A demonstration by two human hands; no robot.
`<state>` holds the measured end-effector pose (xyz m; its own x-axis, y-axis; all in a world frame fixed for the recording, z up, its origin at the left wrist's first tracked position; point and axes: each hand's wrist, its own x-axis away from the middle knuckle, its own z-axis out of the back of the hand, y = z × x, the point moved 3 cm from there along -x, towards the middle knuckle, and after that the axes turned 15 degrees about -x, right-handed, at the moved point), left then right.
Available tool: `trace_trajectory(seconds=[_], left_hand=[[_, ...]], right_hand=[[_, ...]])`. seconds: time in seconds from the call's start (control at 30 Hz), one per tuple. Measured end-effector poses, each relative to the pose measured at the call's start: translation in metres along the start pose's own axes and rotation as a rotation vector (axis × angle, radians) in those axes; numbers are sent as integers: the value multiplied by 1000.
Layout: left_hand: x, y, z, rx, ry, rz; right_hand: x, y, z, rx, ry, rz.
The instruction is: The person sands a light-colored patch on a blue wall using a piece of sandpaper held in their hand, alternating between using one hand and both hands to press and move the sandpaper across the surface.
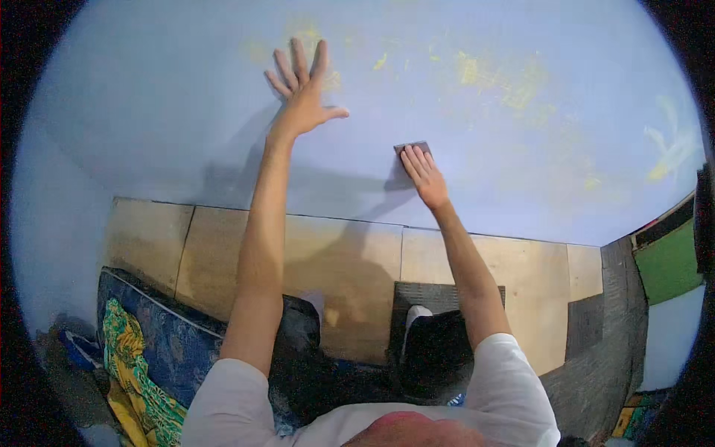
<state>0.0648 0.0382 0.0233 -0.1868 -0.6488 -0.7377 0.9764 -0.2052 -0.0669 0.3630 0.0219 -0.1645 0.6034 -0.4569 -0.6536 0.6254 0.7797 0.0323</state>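
Note:
My left hand (302,104) leans on the pale blue wall (417,89) with its fingers spread, next to a faint yellow patch. It holds nothing. Lower and to the right, my right hand (423,175) presses a small dark grey sheet of sandpaper (411,144) against the wall, fingers together over it. Only the sheet's upper and side edges show past the fingers. Scuffed yellow patches (514,86) spread over the wall above and to the right of this hand. A whitish smear (674,145) marks the wall at the far right.
Light wooden boards (357,253) cover the floor along the wall's foot. My feet stand near a dark ribbed mat (439,289). At the left lies a dark blue cushioned piece (164,335) with a green and yellow patterned cloth (130,357). A green panel (674,261) stands at the right.

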Motion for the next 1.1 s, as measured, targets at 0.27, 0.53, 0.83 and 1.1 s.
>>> trace_trajectory(seconds=[0.27,0.53,0.83,1.1], left_hand=[[8,-6,-2,10,6,-2],[6,2,2,62,-49,24],[5,-1,0,-2,-12,20],[10,1,3,8,0,9]], right_hand=[[-39,-12,27,16,50,31],[12,7,5,5,42,-91],[6,6,16,44,39,-66],[-13,8,36,47,308,-206]])
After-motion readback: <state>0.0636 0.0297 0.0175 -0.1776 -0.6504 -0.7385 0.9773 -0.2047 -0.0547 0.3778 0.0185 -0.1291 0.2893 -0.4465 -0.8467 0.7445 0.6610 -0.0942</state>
